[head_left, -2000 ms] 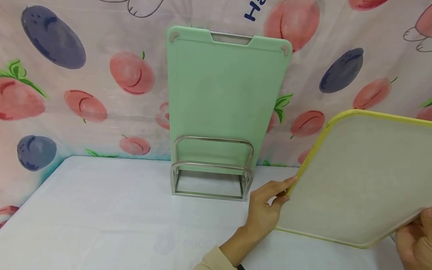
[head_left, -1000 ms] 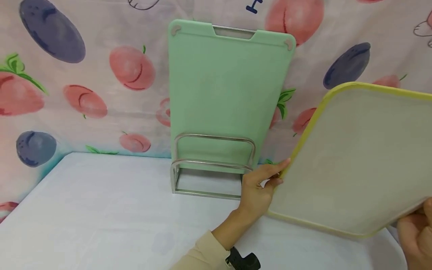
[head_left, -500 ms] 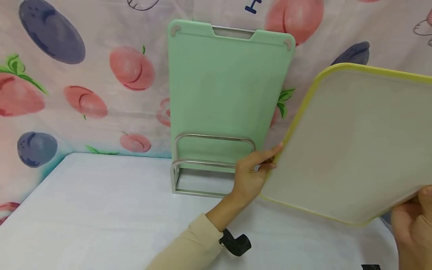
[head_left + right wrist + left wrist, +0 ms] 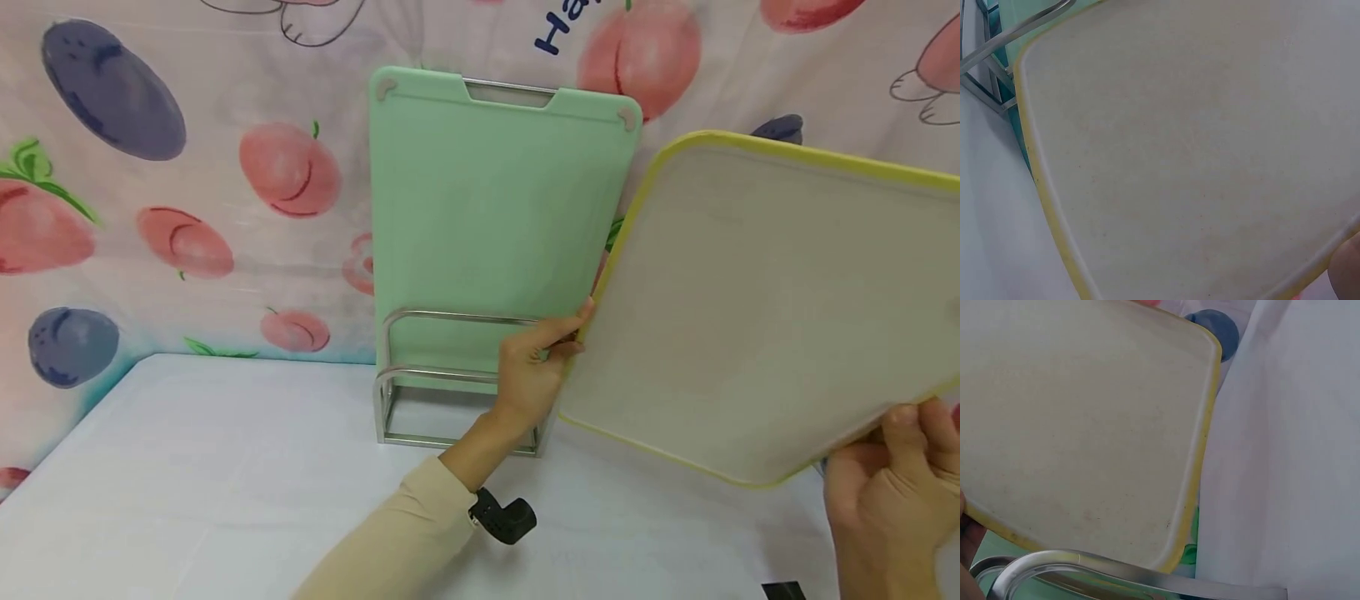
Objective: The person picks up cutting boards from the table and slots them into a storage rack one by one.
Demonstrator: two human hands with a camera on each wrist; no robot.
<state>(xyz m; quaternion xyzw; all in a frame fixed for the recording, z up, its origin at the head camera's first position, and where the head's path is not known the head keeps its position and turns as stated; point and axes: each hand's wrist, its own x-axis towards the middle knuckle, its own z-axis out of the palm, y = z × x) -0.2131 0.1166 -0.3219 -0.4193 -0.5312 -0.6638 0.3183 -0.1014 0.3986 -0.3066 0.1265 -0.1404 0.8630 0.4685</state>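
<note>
Both hands hold a pale cutting board with a yellow rim [image 4: 765,308], tilted and raised above the table at the right of the head view. My left hand [image 4: 528,375] pinches its left edge, with the wrist in front of the metal rack. Under its lower right edge, my right hand [image 4: 896,475] grips with the thumb on the near face; the fingers behind are partly hidden. A green cutting board [image 4: 487,208] stands upright in the metal rack [image 4: 431,372]. In the left wrist view, the yellow rim [image 4: 1192,487] passes close behind the rack's bar [image 4: 1129,569].
The white-covered table [image 4: 187,483] spreads out left of the rack and in front of it. A fruit-print cloth [image 4: 300,250] hangs behind. Part of a black object [image 4: 783,590] shows at the bottom edge, near the right forearm.
Both hands have carried the yellow-rimmed cutting board left and upward, closer to the rack. Its left edge now overlaps the rack's right side in view. The green cutting board stays in the rack.
</note>
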